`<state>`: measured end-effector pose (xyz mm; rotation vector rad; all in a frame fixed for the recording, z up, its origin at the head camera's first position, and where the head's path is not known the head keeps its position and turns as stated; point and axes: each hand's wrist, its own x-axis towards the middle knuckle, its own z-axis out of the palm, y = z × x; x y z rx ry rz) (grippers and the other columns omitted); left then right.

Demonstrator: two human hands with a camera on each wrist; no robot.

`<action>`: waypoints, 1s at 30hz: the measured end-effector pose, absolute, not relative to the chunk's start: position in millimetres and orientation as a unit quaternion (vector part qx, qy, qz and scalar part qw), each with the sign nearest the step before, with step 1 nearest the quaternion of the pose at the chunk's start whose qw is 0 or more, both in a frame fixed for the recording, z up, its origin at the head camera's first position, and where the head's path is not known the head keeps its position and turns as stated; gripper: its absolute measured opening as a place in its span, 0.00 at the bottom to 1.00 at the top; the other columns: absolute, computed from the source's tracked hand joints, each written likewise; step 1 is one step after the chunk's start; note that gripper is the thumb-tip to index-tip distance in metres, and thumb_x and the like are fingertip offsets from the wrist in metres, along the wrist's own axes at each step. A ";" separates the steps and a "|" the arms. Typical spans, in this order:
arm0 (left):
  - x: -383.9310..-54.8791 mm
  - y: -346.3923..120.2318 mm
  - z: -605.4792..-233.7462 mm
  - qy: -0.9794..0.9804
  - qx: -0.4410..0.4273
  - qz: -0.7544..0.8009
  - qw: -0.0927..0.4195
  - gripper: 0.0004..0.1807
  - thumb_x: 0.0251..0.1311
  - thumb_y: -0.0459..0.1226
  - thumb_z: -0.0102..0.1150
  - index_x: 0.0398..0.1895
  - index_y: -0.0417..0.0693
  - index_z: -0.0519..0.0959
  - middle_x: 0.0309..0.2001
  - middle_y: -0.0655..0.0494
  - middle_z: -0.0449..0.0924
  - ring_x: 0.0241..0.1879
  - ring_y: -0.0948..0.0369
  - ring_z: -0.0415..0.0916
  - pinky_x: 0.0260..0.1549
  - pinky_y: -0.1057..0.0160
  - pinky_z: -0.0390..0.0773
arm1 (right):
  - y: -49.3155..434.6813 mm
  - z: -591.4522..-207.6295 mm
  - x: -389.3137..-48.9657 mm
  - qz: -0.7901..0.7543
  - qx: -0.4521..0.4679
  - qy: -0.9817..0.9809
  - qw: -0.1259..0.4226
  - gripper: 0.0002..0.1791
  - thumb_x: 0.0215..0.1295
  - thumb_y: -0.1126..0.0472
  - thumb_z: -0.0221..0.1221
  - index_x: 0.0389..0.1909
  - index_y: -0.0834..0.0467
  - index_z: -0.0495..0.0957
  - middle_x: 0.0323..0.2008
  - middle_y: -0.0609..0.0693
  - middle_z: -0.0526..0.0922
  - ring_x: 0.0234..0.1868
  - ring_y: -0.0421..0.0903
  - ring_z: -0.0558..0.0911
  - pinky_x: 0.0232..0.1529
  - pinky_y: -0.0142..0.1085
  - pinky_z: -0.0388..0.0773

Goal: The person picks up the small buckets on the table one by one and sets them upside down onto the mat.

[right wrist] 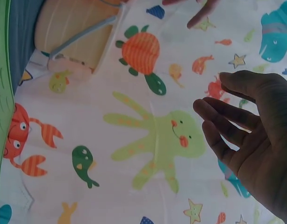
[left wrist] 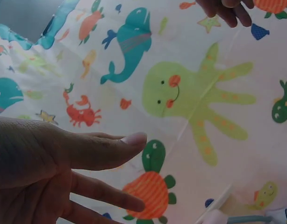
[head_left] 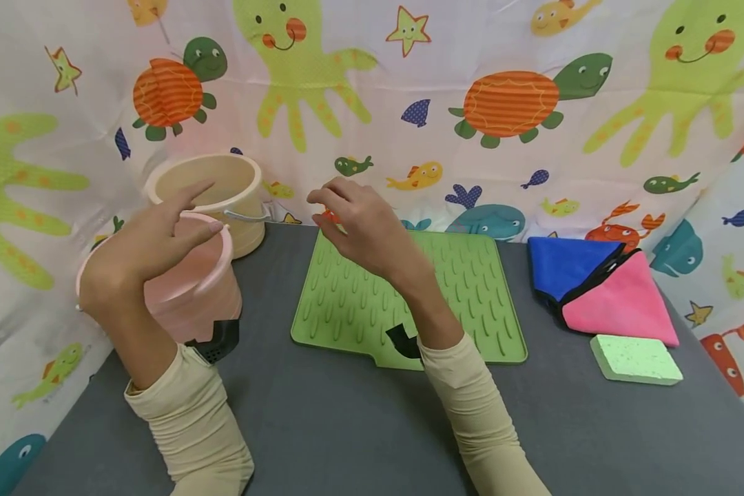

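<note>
My left hand (head_left: 151, 238) is raised over the pink bucket (head_left: 192, 289), thumb and fingers extended and apart, holding nothing. Behind it stands a cream bucket (head_left: 248, 200) with a grey handle. Above the far left part of the green ridged mat (head_left: 471, 296) hovers my right hand (head_left: 368, 224), its fingers loosely bent with a gap to the thumb. Nothing lies between those fingers in the right wrist view, where the hand (right wrist: 246, 126) shows against the patterned curtain. The left wrist view has the left hand (left wrist: 64, 163) with thumb and fingers spread.
On the right of the dark grey table (head_left: 322, 427) lie a folded blue and pink cloth (head_left: 620, 296) with black edging and a pale green sponge (head_left: 636, 359). A curtain (head_left: 359, 55) printed with sea animals encloses the back and sides.
</note>
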<state>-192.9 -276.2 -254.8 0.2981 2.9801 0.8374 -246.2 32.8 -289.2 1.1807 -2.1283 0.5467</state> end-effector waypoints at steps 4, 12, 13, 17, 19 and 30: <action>-191.1 -287.1 -257.1 0.968 0.068 0.240 0.013 0.43 0.77 0.56 0.48 0.87 0.63 0.42 0.81 0.33 0.55 0.75 0.32 0.59 0.68 0.29 0.60 | 20.9 -295.1 -241.1 0.180 0.464 -0.815 0.299 0.12 0.74 0.62 0.62 0.55 0.57 0.83 0.49 0.51 0.85 0.44 0.46 0.84 0.50 0.40 0.80; -184.7 -308.1 -261.9 0.972 0.047 0.228 -0.019 0.45 0.77 0.58 0.49 0.86 0.51 0.44 0.80 0.27 0.53 0.75 0.27 0.54 0.69 0.27 0.56 | -7.3 -306.9 -231.6 0.105 0.498 -0.829 0.233 0.16 0.78 0.58 0.58 0.62 0.55 0.80 0.53 0.50 0.83 0.52 0.46 0.83 0.54 0.37 0.80; -184.1 -310.0 -262.6 0.974 0.042 0.224 -0.020 0.45 0.77 0.58 0.48 0.86 0.50 0.43 0.80 0.27 0.53 0.75 0.26 0.53 0.69 0.26 0.56 | -9.3 -308.1 -230.5 0.097 0.500 -0.830 0.227 0.17 0.78 0.58 0.58 0.63 0.54 0.80 0.53 0.50 0.83 0.52 0.46 0.83 0.54 0.37 0.80; -182.6 -318.0 -267.5 0.978 0.018 0.206 -0.024 0.45 0.78 0.59 0.46 0.86 0.47 0.44 0.79 0.25 0.52 0.74 0.25 0.52 0.68 0.24 0.55 | -15.7 -312.9 -227.9 0.074 0.509 -0.831 0.214 0.18 0.78 0.57 0.58 0.64 0.53 0.79 0.53 0.48 0.83 0.52 0.45 0.83 0.55 0.36 0.79; -182.5 -322.4 -270.3 0.978 0.009 0.207 -0.027 0.45 0.78 0.59 0.45 0.85 0.45 0.45 0.79 0.25 0.52 0.74 0.24 0.52 0.68 0.23 0.54 | -19.0 -315.1 -227.4 0.067 0.510 -0.832 0.208 0.18 0.78 0.56 0.58 0.65 0.52 0.78 0.53 0.48 0.82 0.53 0.45 0.83 0.54 0.35 0.79; -180.5 -339.9 -277.7 0.978 -0.021 0.210 0.002 0.47 0.78 0.60 0.40 0.85 0.40 0.40 0.80 0.24 0.45 0.76 0.23 0.47 0.68 0.22 0.52 | -34.2 -330.5 -224.6 0.022 0.520 -0.835 0.178 0.30 0.78 0.51 0.59 0.77 0.48 0.66 0.60 0.47 0.81 0.53 0.44 0.84 0.48 0.34 0.80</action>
